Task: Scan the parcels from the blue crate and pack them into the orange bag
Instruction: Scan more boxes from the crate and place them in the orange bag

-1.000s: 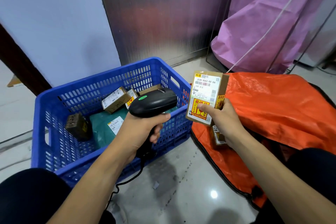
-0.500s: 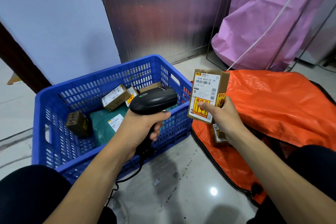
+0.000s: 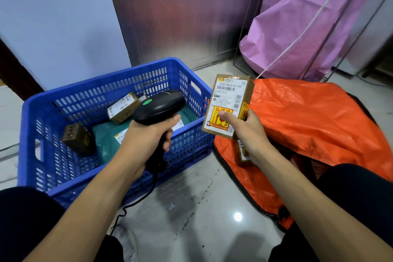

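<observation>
My left hand point(image 3: 146, 138) grips a black handheld scanner point(image 3: 159, 106) over the front right of the blue crate point(image 3: 32, 134), its head aimed to the right. My right hand point(image 3: 246, 132) holds a brown cardboard parcel point(image 3: 228, 100) upright by its lower end, white label and yellow-red sticker facing me, just right of the crate. The orange bag point(image 3: 308, 117) lies open on the floor under and right of that hand, with another parcel point(image 3: 242, 153) partly hidden inside. In the crate lie a labelled box point(image 3: 122, 108), a dark box point(image 3: 77, 138) and a green mailer point(image 3: 108, 138).
A pink plastic-covered bundle point(image 3: 308, 34) with a white cord stands behind the bag. A metal panel point(image 3: 180, 13) and a pale wall rise behind the crate. The scanner's cable point(image 3: 136, 204) trails over the glossy floor between my knees.
The parcel and scanner stay almost in place; my right hand has shifted the parcel slightly, and the view has tipped a little.
</observation>
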`<move>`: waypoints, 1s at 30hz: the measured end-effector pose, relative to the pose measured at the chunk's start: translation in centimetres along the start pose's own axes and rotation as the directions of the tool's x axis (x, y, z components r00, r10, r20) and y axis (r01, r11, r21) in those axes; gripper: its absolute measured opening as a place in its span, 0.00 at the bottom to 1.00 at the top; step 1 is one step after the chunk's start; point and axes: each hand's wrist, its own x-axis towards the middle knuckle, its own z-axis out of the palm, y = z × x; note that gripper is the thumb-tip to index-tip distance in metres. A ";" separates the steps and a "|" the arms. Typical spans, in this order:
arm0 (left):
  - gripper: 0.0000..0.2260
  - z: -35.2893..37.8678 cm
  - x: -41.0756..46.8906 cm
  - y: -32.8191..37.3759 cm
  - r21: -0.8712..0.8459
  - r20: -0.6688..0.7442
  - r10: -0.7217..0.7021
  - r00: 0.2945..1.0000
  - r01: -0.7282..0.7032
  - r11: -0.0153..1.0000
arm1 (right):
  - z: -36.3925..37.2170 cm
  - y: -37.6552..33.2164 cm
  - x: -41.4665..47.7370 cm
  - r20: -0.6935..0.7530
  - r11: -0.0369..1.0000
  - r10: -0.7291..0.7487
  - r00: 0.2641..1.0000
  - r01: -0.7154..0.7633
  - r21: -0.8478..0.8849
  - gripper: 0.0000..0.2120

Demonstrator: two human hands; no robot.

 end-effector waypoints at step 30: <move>0.20 4.2 3.7 -2.4 0.011 0.179 -0.161 0.971 0.161 0.987 | -13.5 6.8 -1.9 -0.153 0.721 0.237 0.959 -0.279 -0.634 0.27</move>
